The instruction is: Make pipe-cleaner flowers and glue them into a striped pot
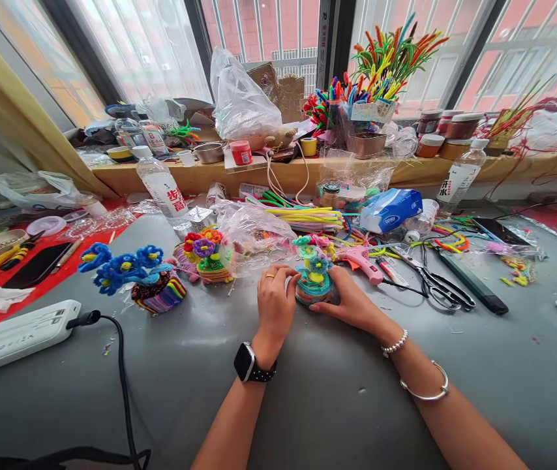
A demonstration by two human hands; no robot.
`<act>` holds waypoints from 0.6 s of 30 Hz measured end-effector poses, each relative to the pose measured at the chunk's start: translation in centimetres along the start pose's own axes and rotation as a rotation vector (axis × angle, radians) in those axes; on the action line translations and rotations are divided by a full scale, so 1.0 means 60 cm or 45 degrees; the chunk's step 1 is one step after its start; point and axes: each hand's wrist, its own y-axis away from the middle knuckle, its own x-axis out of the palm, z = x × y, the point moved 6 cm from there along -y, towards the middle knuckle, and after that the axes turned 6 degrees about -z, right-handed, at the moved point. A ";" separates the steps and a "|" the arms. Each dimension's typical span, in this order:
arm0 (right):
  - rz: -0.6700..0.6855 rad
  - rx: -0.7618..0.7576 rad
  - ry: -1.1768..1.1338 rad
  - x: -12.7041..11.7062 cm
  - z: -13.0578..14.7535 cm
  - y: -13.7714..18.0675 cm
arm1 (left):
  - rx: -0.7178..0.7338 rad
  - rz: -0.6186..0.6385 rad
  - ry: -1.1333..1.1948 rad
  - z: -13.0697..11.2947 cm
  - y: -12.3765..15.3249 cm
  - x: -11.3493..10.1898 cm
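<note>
A small pipe-cleaner flower pot (314, 287), teal-banded with teal, yellow and pink flowers, is between my two hands on the grey table. My right hand (354, 297) curves round its right side, thumb low at the front. On its left side, my left hand (276, 294) presses with bent fingers; what its fingertips pinch is partly hidden. Left of my hands stands a green-banded pot with red, orange and purple flowers (210, 264). Farther left, a striped pot with blue flowers (158, 294) leans on the table.
Right of my hands lie a pink glue gun (364, 264), scissors (437, 287) and a dark green cutter-like tool (474, 284). Pipe cleaners (308, 219), a plastic bag and a blue tissue pack (391, 210) lie behind. A white power strip (24, 336) with a black cable is at left.
</note>
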 end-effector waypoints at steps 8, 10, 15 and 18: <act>-0.010 0.000 0.023 -0.001 0.001 0.000 | -0.032 -0.068 0.089 -0.002 0.008 -0.027; -0.018 0.008 0.037 -0.001 -0.001 0.001 | -0.044 -0.098 0.075 0.005 0.012 -0.048; -0.013 0.017 0.053 0.001 -0.004 0.002 | -0.036 -0.130 -0.168 0.036 -0.012 -0.079; -0.010 0.026 0.059 0.002 -0.006 0.002 | 0.005 0.035 -0.336 0.055 -0.054 -0.053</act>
